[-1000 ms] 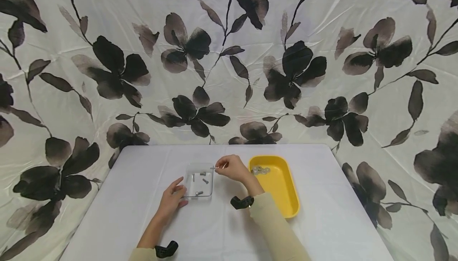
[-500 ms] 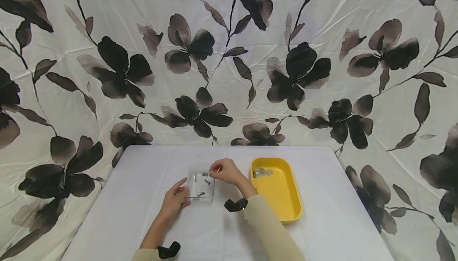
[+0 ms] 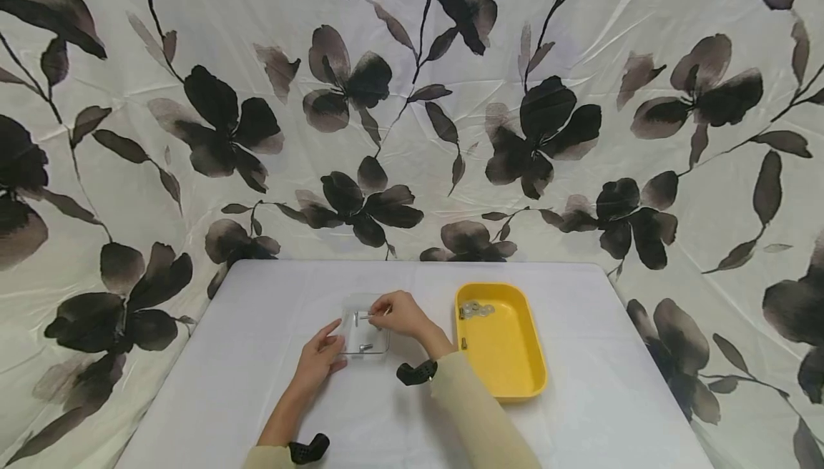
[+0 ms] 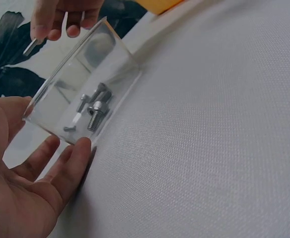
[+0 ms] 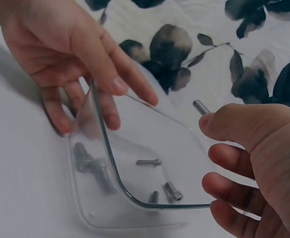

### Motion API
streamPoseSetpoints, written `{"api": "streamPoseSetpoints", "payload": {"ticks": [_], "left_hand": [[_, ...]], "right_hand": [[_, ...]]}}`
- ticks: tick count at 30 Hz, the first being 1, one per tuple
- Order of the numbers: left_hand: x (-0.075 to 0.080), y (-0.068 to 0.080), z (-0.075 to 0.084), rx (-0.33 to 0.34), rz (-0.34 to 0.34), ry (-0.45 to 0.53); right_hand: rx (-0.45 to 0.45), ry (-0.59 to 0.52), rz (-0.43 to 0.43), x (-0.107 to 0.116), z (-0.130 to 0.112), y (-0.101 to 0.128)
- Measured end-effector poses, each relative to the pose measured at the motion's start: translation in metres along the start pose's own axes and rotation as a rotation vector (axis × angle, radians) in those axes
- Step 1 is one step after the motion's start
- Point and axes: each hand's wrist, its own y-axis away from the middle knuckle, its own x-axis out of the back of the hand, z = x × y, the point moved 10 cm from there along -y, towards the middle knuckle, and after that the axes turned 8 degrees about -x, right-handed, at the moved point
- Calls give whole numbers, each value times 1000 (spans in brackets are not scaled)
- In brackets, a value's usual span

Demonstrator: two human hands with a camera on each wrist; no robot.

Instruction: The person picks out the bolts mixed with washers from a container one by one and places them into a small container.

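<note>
A small clear plastic tray (image 3: 380,349) sits mid-table with several short metal screws (image 4: 94,113) lying in it. My left hand (image 3: 331,344) rests at its left wall, fingers fairly straight, touching the rim (image 5: 101,130) from both sides. My right hand (image 3: 376,317) hovers over the tray and pinches one screw (image 5: 200,106) between thumb and forefinger, its threaded end sticking out to the left. The same pinched screw (image 4: 30,47) shows at the top of the left wrist view.
A yellow tray (image 3: 515,362) stands right of the clear one, with silver washers (image 3: 475,309) at its far end and a small screw (image 3: 463,344) at its left wall. The table (image 3: 579,354) has a white cloth; a floral sheet (image 3: 412,97) hangs behind.
My right hand has carried the pinched screw leftward, from the clear tray's far right corner to above its middle. The left hand has stayed at the tray's left wall.
</note>
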Motion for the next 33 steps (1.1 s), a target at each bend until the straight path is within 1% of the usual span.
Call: {"api": "streamPoseSetpoints", "payload": {"ticks": [4, 8, 14, 21, 29, 31, 33], "left_hand": [[-6, 0, -1, -5, -18, 17], [-4, 1, -2, 0, 4, 19], [-6, -2, 0, -11, -2, 6], [-4, -2, -3, -14, 10, 19], [1, 1, -3, -16, 32, 21], [2, 1, -2, -23, 34, 2], [5, 1, 3, -44, 51, -37]], "right_hand": [[2, 2, 0, -2, 2, 1], [17, 6, -17, -8, 1, -2], [18, 16, -2, -10, 4, -5], [4, 22, 47, -3, 8, -5], [-15, 31, 30, 5, 9, -5], [-26, 37, 31, 9, 10, -5], [-31, 50, 30, 13, 12, -5]]}}
